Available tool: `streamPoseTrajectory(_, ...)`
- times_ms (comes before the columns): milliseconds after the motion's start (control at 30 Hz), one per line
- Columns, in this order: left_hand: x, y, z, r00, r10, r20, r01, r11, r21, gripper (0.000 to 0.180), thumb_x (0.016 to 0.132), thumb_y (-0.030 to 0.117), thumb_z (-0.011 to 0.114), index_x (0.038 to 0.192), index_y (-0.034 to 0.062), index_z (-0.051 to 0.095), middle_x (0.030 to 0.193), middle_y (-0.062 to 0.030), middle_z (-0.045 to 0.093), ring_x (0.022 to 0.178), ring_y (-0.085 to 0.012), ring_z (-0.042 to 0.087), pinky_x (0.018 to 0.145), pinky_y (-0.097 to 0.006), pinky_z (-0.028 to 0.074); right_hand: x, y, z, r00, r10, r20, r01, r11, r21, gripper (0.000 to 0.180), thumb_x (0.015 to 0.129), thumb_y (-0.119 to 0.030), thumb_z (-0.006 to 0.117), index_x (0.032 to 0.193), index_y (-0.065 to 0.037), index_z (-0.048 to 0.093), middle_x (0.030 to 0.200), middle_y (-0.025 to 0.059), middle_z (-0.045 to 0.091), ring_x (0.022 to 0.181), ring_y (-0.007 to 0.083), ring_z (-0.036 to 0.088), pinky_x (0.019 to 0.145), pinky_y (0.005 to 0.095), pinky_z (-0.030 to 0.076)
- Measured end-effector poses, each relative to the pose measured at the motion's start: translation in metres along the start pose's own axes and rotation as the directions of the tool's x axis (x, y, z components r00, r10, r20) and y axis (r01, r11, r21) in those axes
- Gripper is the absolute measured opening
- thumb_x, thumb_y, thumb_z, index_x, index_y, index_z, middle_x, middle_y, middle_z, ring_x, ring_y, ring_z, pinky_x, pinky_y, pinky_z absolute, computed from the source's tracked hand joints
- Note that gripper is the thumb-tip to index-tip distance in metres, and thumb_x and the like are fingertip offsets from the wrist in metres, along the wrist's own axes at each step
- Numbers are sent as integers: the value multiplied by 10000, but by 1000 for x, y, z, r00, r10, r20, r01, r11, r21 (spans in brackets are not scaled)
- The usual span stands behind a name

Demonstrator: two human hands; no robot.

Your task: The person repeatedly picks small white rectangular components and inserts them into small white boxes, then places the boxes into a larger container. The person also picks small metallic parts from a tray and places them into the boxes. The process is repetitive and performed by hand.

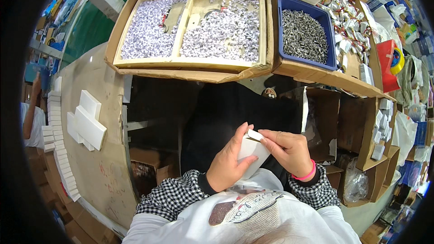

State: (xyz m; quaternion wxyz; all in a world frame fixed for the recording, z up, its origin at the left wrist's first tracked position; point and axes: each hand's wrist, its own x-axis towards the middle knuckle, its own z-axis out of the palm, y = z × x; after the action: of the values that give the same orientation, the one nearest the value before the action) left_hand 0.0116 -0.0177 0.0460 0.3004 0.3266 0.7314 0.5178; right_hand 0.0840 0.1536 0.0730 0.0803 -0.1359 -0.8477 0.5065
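A small white cardboard box is held upright in front of my chest. My left hand wraps round its left side, thumb across the near face. At the box's top, my right hand pinches the end flap between thumb and fingers. The flap stands partly raised, and what lies inside the box is hidden. A pink band circles my right wrist.
Flat white boxes lie on the left table, beside a long row of white boxes. Ahead stand a divided tray of small white parts, a blue bin of metal pieces, and a carton of wired white parts. Cartons flank my right.
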Motion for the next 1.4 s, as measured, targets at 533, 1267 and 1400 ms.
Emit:
streamPoseTrajectory(533, -9, 2, 4, 989, 124, 85, -128, 991, 47, 721, 859, 51, 576, 1446, 21, 159, 1427, -246, 305, 1337, -365, 313, 1082, -402, 299, -4, -9, -9, 978, -64, 199, 89, 989, -119, 228, 817, -121, 669, 1018, -13, 672, 939, 141, 687, 816, 265, 681, 710, 301, 548)
streamPoseTrajectory(1267, -14, -33, 5, 992, 59, -114, -105, 885, -453, 421, 951, 82, 431, 1341, 69, 274, 1433, -157, 259, 1246, -257, 430, 1020, -374, 376, -21, 17, 32, 999, -31, -34, 34, 995, 89, 289, 805, -41, 677, 1086, -1, 626, 1105, 172, 643, 970, 257, 661, 793, 279, 537)
streamPoseTrajectory(1400, -14, -40, -1, 994, 87, -60, -105, 851, -515, 366, 943, 51, 446, 1295, 59, 348, 1403, -164, 321, 1209, -249, 455, 1010, -361, 378, -21, 27, 33, 996, 86, 23, -89, 932, 353, 257, 823, -32, 667, 1073, 10, 627, 1102, 150, 643, 949, 201, 659, 785, 267, 540)
